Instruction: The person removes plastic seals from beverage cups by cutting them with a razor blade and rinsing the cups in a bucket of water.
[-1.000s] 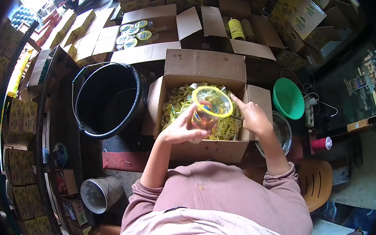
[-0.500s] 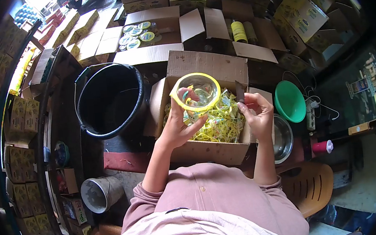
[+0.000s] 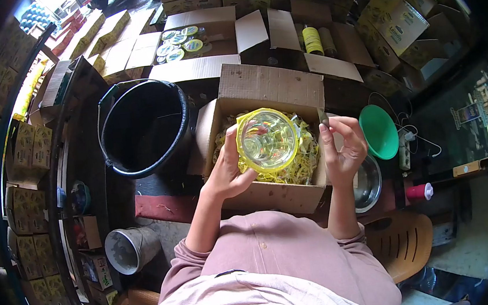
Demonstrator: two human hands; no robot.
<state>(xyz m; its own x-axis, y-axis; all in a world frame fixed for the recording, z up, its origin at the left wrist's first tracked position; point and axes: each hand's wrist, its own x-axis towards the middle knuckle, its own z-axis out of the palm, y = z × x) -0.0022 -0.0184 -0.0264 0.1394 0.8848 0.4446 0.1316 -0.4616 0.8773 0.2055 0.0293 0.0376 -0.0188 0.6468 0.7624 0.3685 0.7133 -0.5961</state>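
Observation:
My left hand [image 3: 227, 170] is wrapped round the side of a clear cup [image 3: 268, 140] with a yellow rim, its mouth facing up toward me. The cup hangs over an open cardboard box [image 3: 286, 198] filled with thin yellow strips [image 3: 312, 157]. To the right of the cup, my right hand [image 3: 343, 148] pinches a dark, narrow knife blade [image 3: 323, 117] between thumb and fingers. The blade points away from me, seen nearly edge-on, and stands apart from the cup. Its handle end is hidden by my fingers.
A black bucket [image 3: 144, 129] stands left of the box. On the right are a green bowl [image 3: 379, 132], a metal bowl [image 3: 368, 182] and a pink thread spool [image 3: 419, 192]. Behind, one carton [image 3: 196, 69] holds round lidded tubs and another holds yellow stacks [image 3: 312, 41]. A grey bucket [image 3: 139, 250] sits lower left.
The cup has moved right and toward me, and its mouth has turned more fully to face me. My right hand has shifted slightly right with the knife, whose blade has turned edge-on.

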